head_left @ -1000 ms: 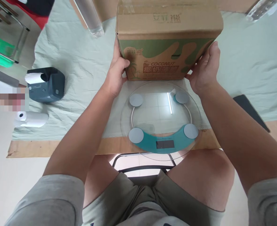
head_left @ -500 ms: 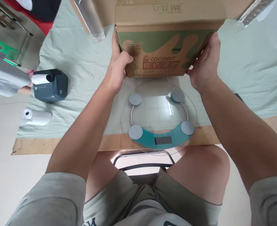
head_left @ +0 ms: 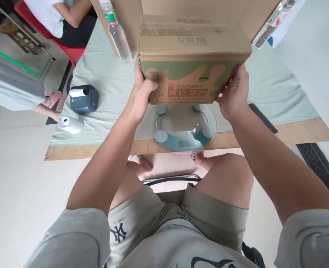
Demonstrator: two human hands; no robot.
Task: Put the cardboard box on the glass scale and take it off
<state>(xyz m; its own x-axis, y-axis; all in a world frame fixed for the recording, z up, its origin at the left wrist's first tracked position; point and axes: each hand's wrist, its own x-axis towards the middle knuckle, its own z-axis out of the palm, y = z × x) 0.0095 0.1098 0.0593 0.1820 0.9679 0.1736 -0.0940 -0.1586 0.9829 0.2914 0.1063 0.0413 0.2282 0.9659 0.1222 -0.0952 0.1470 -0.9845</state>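
Observation:
Between my two hands is a taped cardboard box (head_left: 186,80) with a green and orange print and the word COCONUT. My left hand (head_left: 140,95) grips its left side, thumb on the printed front face. On the right side, my right hand (head_left: 235,93) presses against the lower edge, its fingers partly hidden behind the box. The box is above a round glass scale (head_left: 181,141) with a teal strip and a small display. The far part of the scale is covered by the box in this view.
A clear bottle (head_left: 119,39) and a clear plastic-wrapped item (head_left: 272,26) stand by a larger cardboard piece (head_left: 195,9) behind. To the left are a dark label printer (head_left: 87,102) and a white paper roll (head_left: 70,125). Other people are at the left.
My view has shifted back, so more of the table and room shows. The box, still in both hands, appears lower in view and overlaps the far edge of the scale.

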